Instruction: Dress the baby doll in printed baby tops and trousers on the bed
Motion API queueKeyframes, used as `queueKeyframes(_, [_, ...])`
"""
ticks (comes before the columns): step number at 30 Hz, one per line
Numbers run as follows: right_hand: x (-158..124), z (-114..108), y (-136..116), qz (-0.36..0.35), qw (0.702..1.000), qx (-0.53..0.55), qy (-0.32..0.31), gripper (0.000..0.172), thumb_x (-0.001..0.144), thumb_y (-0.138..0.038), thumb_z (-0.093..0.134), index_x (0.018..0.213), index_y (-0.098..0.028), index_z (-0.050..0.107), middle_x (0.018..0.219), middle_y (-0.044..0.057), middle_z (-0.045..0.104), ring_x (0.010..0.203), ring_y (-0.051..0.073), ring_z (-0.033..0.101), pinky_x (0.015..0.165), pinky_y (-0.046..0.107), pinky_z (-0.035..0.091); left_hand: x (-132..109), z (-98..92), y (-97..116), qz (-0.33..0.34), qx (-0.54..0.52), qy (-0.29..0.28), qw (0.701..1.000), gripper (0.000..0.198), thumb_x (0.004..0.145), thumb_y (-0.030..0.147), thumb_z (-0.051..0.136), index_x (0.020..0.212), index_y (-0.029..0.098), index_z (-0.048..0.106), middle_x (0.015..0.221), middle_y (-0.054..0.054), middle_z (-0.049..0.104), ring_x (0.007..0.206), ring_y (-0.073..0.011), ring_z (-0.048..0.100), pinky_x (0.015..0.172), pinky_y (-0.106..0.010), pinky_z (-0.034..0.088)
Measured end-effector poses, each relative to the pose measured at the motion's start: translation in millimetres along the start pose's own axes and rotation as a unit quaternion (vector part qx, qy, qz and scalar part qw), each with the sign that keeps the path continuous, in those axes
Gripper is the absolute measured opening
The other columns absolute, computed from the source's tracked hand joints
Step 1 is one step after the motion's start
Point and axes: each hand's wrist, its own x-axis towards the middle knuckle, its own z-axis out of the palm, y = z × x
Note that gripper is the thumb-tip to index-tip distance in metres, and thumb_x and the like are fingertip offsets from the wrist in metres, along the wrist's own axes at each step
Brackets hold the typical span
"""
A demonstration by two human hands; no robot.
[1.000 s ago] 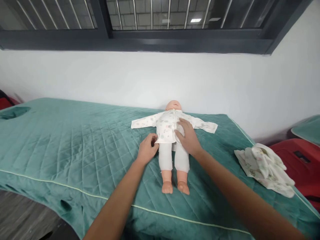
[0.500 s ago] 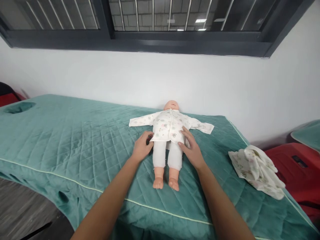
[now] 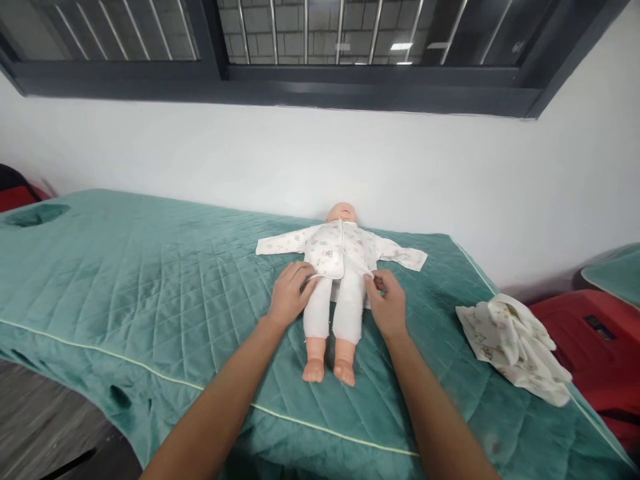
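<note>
A baby doll (image 3: 334,310) lies on its back on a green quilted bed (image 3: 150,280), head toward the wall. It wears a white printed shirt (image 3: 340,248) with sleeves spread out and white trousers. My left hand (image 3: 290,293) pinches the shirt's lower hem at the doll's left hip side. My right hand (image 3: 387,303) pinches the hem on the other side, fingers closed on the cloth.
A crumpled white printed garment (image 3: 515,347) lies on the bed's right edge. Red furniture (image 3: 595,340) stands to the right, a white wall runs behind, and a face hole (image 3: 35,215) sits at the bed's far left. Grey floor shows at lower left.
My right hand slid from the doll's chest down to the shirt's right hem and closed on it. My left hand stayed at the left hem.
</note>
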Motion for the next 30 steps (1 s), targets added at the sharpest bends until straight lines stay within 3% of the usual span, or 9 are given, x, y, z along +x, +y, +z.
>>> queueKeyframes(4, [5.8,-4.4,7.8,0.182,0.954,0.207,0.119,0.027,0.082,-0.044,0.067,0.075,-0.022,0.054,0.059,-0.008,0.048,0.051,0.011,0.043,0.05,0.025,0.039,2.0,-1.5,-10.2,-0.141,-0.083,0.115,0.98,0.023,0.096,0.037,0.05,0.082,0.021,0.057,0.079,-0.002,0.061,0.076,-0.0165,0.056,0.075,-0.03,0.046])
queueKeyframes(7, [8.3,-12.9,13.6,0.208,0.911,0.288,0.207,0.035,0.077,-0.041,0.071,0.068,-0.023,0.043,0.059,-0.009,0.041,0.051,0.009,0.039,0.049,0.022,0.038,1.2,-5.6,-20.1,-0.268,-0.147,0.206,0.93,0.029,0.097,0.036,0.046,0.071,0.022,0.046,0.066,0.002,0.048,0.064,-0.0139,0.048,0.063,-0.027,0.042])
queueKeyframes(14, [-8.7,-35.9,13.2,0.225,0.894,0.311,0.23,0.034,0.079,-0.036,0.067,0.067,-0.023,0.038,0.056,-0.01,0.036,0.051,0.008,0.042,0.054,0.022,0.045,-13.0,-13.7,-27.9,-0.329,-0.063,0.187,0.923,0.029,0.092,0.032,0.046,0.066,0.021,0.047,0.062,0.002,0.05,0.064,-0.0159,0.051,0.063,-0.029,0.042])
queueKeyframes(18, [-27.6,-40.2,6.6,0.231,0.903,0.288,0.221,0.022,0.077,-0.036,0.069,0.08,-0.022,0.053,0.069,-0.006,0.057,0.063,0.011,0.059,0.062,0.025,0.051,-12.8,-13.6,-31.7,-0.318,-0.009,0.212,0.924,0.005,0.082,0.023,0.056,0.087,0.02,0.055,0.091,-0.005,0.058,0.094,-0.0223,0.057,0.084,-0.034,0.047])
queueKeyframes(20, [-37.7,-41.6,2.4,0.231,0.911,0.269,0.212,0.022,0.075,-0.035,0.072,0.085,-0.021,0.058,0.079,-0.002,0.063,0.072,0.013,0.063,0.066,0.027,0.052,-9.2,-11.2,-34.2,-0.295,0.027,0.171,0.94,0.023,0.078,0.019,0.061,0.101,0.02,0.058,0.109,-0.009,0.058,0.11,-0.0259,0.055,0.095,-0.038,0.046])
queueKeyframes(23, [-48.7,-52.6,-3.1,0.197,0.951,0.178,0.16,0.022,0.077,-0.035,0.072,0.091,-0.02,0.062,0.092,0.003,0.067,0.087,0.018,0.065,0.078,0.033,0.053,-4.0,-6.4,-37.8,-0.279,0.126,0.052,0.951,0.025,0.084,0.028,0.062,0.108,0.022,0.062,0.121,-0.011,0.057,0.119,-0.0302,0.054,0.099,-0.043,0.045])
queueKeyframes(26, [-49.1,-83.2,-4.3,0.081,0.994,-0.037,0.058,0.025,0.087,-0.036,0.059,0.108,-0.021,0.062,0.112,0.009,0.066,0.103,0.024,0.063,0.094,0.044,0.051,-1.7,-3.3,-40.7,-0.297,0.183,0.016,0.937,0.026,0.088,0.037,0.059,0.108,0.021,0.064,0.126,-0.014,0.056,0.12,-0.0343,0.053,0.099,-0.048,0.045])
queueKeyframes(28, [-43.2,-113.4,-1.0,0.001,0.983,-0.182,0.018,0.032,0.089,-0.033,0.053,0.118,-0.02,0.058,0.12,0.013,0.064,0.113,0.028,0.06,0.099,0.05,0.049,-1.3,-2.6,-41.9,-0.304,0.191,0.02,0.933,0.026,0.089,0.035,0.059,0.108,0.019,0.064,0.127,-0.017,0.055,0.121,-0.0361,0.053,0.099,-0.05,0.044])
queueKeyframes(30, [-35.7,-147.1,6.0,-0.053,0.947,-0.318,0.006,0.04,0.089,-0.032,0.051,0.124,-0.016,0.055,0.13,0.02,0.06,0.126,0.034,0.053,0.108,0.055,0.042,-1.2,-2.7,-42.4,-0.306,0.197,0.021,0.931,0.024,0.09,0.031,0.056,0.108,0.018,0.064,0.127,-0.017,0.055,0.12,-0.0359,0.053,0.099,-0.05,0.044])
